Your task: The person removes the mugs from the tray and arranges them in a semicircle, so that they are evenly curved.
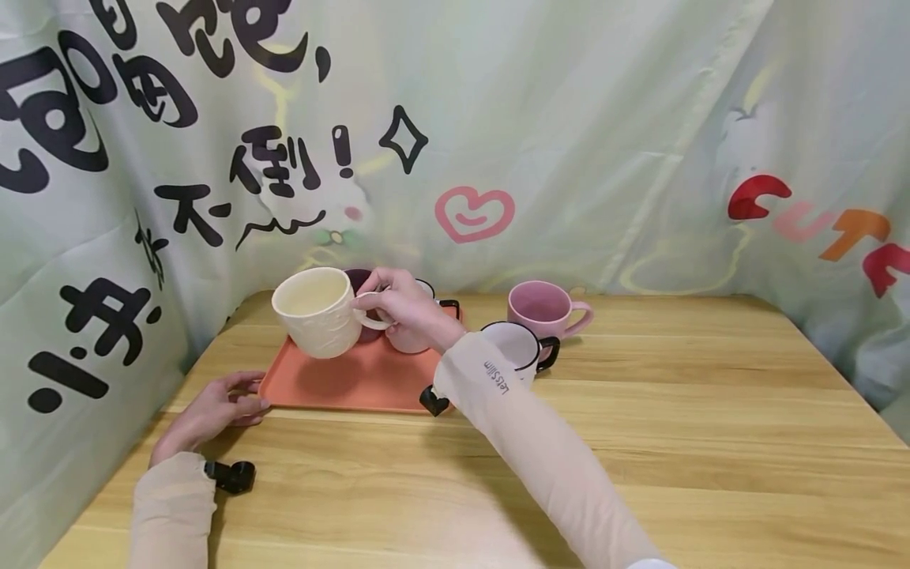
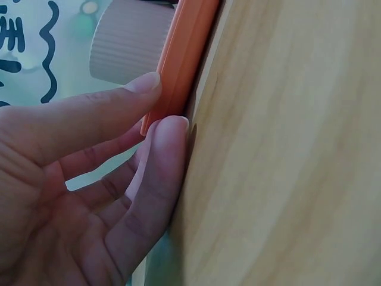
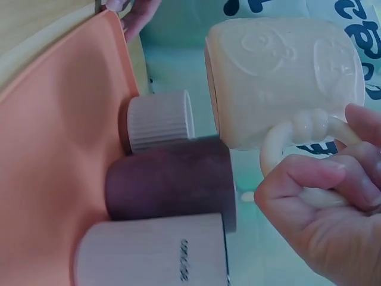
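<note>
My right hand [image 1: 412, 308] grips the handle of a cream mug [image 1: 320, 324] with raised relief patterns and holds it above the orange tray [image 1: 355, 387]. At the tray's near left corner, my left hand [image 1: 209, 411] pinches the edge; a fingertip [image 2: 146, 82] lies on the rim in the left wrist view. Standing on the tray in the right wrist view are a ribbed pale cup [image 3: 159, 119], a dark purple mug [image 3: 169, 179] and a white mug [image 3: 149, 250] with small dark lettering. In the head view the cream mug hides the ribbed cup.
To the right of the tray stand a pink mug [image 1: 538, 310] and a white mug with black rim and handle [image 1: 510, 345], partly behind my right sleeve [image 1: 512, 395]. The wooden table [image 1: 675, 419] ends at a printed curtain [image 1: 569, 158] behind and at the left.
</note>
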A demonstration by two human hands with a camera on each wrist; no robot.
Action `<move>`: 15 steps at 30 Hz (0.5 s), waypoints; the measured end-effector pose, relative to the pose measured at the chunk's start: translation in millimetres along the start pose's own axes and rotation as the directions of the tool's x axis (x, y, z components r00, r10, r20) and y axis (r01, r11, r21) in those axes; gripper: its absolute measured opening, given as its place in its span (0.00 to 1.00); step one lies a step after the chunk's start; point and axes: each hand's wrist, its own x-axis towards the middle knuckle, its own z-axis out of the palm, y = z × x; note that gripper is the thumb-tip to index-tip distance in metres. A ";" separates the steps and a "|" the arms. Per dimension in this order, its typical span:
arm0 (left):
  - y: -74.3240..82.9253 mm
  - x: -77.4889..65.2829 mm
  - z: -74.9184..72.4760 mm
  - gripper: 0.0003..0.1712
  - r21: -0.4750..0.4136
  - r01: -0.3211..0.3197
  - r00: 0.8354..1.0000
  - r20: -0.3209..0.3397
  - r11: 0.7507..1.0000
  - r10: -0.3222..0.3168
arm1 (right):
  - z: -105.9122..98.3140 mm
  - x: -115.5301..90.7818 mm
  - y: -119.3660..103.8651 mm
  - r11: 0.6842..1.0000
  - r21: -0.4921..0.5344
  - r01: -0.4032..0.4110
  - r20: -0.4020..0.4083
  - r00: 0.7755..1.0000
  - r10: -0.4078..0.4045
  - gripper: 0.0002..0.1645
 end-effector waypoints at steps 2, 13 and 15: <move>0.1 0.4 0.1 0.37 0.007 -0.001 1.000 -0.003 1.000 0.001 | -5.1 -1.1 -3.1 0.999 -0.053 0.009 -0.008 1.000 -0.009 0.05; -2.5 1.0 0.8 0.37 0.005 -0.031 1.000 0.002 1.000 0.031 | -26.2 -7.8 -14.4 1.000 -0.006 0.004 -0.020 1.000 -0.004 0.06; -3.1 0.9 0.2 0.37 0.005 -0.031 1.000 0.003 1.000 0.031 | -30.3 -9.4 -17.6 1.000 -0.023 0.001 -0.033 0.999 -0.002 0.05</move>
